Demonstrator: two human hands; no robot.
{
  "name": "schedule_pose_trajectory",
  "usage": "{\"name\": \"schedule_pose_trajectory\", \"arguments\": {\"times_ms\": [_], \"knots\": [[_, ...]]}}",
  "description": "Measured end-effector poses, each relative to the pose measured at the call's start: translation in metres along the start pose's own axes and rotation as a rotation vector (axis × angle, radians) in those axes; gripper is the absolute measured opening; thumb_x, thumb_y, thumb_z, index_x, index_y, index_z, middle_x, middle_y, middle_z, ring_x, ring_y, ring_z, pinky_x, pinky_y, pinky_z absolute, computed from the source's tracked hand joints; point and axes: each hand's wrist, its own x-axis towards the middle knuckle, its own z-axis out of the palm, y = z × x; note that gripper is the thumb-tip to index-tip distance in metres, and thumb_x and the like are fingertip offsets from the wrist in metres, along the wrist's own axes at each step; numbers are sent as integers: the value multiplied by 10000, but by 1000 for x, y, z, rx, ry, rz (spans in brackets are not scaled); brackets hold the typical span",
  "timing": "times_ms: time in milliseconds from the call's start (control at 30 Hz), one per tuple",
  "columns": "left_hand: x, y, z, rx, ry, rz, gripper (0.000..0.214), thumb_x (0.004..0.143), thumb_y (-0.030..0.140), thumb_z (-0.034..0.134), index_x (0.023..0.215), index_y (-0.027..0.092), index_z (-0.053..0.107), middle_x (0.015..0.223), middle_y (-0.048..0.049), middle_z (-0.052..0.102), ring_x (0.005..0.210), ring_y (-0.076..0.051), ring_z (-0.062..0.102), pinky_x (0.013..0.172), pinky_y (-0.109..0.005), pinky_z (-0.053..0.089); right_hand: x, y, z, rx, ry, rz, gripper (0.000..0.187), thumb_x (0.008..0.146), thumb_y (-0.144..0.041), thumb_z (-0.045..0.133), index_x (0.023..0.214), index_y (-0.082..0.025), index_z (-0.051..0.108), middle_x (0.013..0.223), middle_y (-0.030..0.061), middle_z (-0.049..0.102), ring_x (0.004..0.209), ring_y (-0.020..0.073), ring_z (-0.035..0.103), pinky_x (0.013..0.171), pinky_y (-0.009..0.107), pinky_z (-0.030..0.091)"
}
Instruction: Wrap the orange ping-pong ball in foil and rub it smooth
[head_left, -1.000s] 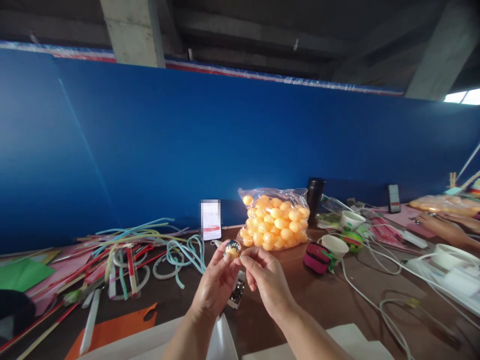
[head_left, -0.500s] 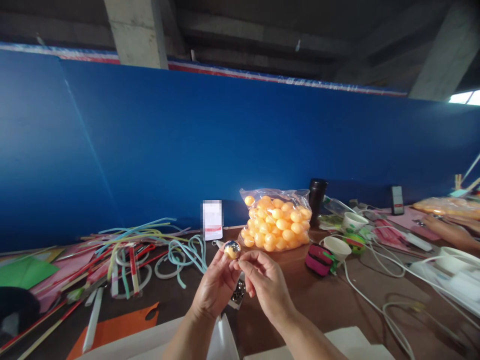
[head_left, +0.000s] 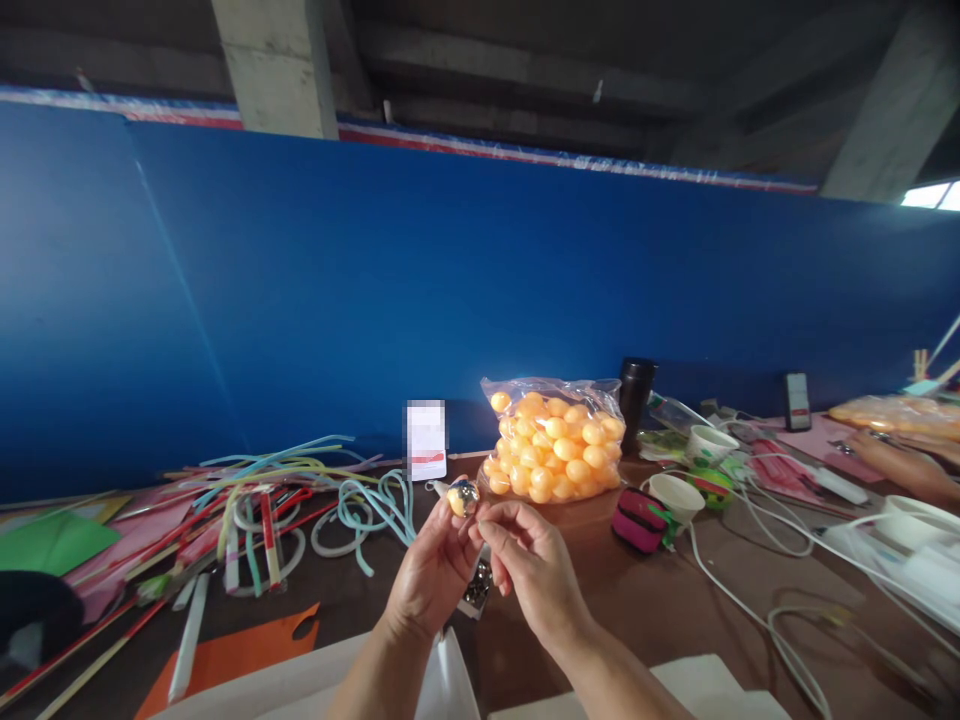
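My left hand holds a small ball at its fingertips; the ball is orange and partly covered in shiny silver pieces. My right hand is right beside it with thumb and forefinger pinched together near the ball's lower right; what they pinch is too small to make out. Below the hands, on the brown table, lies a small packet of dark shiny pieces. A clear bag of orange balls stands just behind.
Coloured tubes and straws lie tangled at the left, with orange paper in front. A pink pouch, paper cups, a dark tumbler and white cables sit at the right. Another person's arm rests far right.
The ball has turned a little in my left fingers, showing more orange. My right fingers stay pinched close beside it. The view has drifted slightly.
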Motion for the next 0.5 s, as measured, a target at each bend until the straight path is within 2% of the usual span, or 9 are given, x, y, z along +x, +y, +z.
{"name": "schedule_pose_trajectory", "arguments": {"times_ms": [100,333,500], "knots": [[-1,-1,4,27,-31,11,268,890,190,569,1154,185,615,879,-23,665,759,-97,627,783,-232,534,0,0,0,10,7,-4,183,821,-338,709,798,-168,646,758,24,705,396,38,439,364,154,325],[-1,-2,7,89,-6,18,338,841,147,632,1170,220,611,1065,-38,687,818,-102,650,798,-235,529,1,-2,-1,55,10,2,189,809,-343,728,807,-169,653,675,-5,677,384,30,428,363,139,317],[-1,-2,6,109,16,21,345,819,117,654,1149,212,628,1033,-35,701,804,-89,656,821,-226,525,1,-4,-1,108,13,19,201,791,-346,745,803,-168,652,640,-19,658,370,32,410,359,149,309]]}}
